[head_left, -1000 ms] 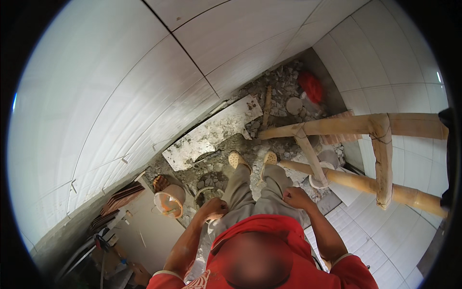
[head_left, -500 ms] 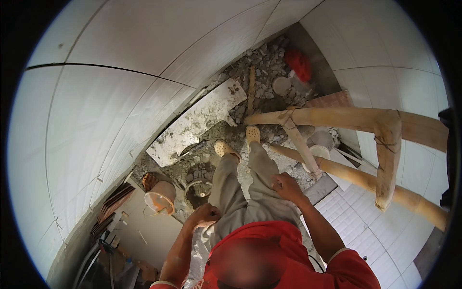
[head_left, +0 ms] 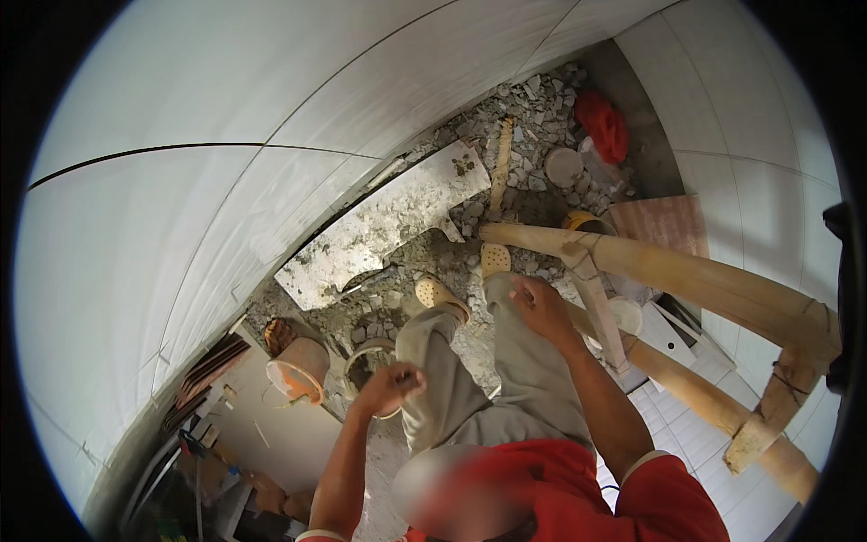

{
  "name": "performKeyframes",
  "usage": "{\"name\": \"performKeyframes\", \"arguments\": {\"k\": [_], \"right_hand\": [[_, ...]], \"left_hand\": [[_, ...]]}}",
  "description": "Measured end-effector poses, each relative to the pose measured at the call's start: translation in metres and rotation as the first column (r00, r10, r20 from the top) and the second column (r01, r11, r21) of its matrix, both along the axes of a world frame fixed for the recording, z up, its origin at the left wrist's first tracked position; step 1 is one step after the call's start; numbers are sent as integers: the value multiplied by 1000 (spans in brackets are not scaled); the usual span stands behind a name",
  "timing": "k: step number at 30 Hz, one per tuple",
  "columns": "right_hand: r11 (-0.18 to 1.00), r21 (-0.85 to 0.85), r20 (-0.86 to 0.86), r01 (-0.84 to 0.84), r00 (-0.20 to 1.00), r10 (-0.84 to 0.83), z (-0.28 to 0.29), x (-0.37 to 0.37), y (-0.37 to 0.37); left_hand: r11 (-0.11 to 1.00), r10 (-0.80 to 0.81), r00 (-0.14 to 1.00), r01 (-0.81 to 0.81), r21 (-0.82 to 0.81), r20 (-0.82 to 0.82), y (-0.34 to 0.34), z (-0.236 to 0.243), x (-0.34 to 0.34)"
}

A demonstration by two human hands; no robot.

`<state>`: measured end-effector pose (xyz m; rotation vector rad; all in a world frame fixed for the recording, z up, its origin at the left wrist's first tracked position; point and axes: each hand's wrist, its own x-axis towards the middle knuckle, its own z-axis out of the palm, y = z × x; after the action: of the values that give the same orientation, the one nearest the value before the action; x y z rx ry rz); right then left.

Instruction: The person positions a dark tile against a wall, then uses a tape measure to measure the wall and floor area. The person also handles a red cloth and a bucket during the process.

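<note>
My left hand [head_left: 391, 387] is loosely curled above a bucket [head_left: 368, 363] with a pale rim, left of my grey trousers [head_left: 442, 366]; I see nothing in its fingers. In front of my right trouser leg hangs my right hand [head_left: 542, 307], with its fingers bent in and no object visible in them. Below it, my feet in beige clogs [head_left: 439, 296] stand on rubble-strewn floor. Along the left wall lies a broad white slab [head_left: 375, 230], smeared with mortar and notched on one edge. A pale bucket [head_left: 300, 369] with orange inside stands further left.
A lashed bamboo-and-timber frame [head_left: 659, 266] slopes across the right. Broken rubble [head_left: 542, 95], a red bag [head_left: 601, 126] and a round pale container [head_left: 564, 167] lie in the far corner. White tiled walls [head_left: 181, 226] rise around. Stacked boards [head_left: 203, 375] lean at lower left.
My left hand has lifted away from my hip and moved forward. My right hand has risen slightly forward. The view has shifted, and the clear plastic by my left hip no longer shows.
</note>
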<state>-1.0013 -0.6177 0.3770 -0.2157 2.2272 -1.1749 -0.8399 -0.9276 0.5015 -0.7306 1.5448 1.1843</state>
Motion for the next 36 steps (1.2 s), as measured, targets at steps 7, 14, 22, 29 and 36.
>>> {"name": "performKeyframes", "arguments": {"k": [7, 14, 22, 29, 36], "right_hand": [[965, -215, 53, 149, 989, -141, -79, 10, -101], [964, -227, -211, -139, 973, 91, -275, -16, -183], [862, -472, -355, -187, 935, 8, -382, -24, -220], [819, -503, -420, -275, 907, 47, -395, -9, -239], [63, -901, 326, 430, 765, -555, -385, -100, -225]], "left_hand": [[922, 310, 893, -366, -127, -328, -90, -273, -74], [739, -480, 726, 32, -673, -493, -106, -551, -155], [552, -730, 383, -159, -818, -567, -88, -672, -162], [535, -681, 546, -85, -841, -488, -75, -655, -173], [664, -685, 34, -381, -643, -728, -74, -455, -219]]}}
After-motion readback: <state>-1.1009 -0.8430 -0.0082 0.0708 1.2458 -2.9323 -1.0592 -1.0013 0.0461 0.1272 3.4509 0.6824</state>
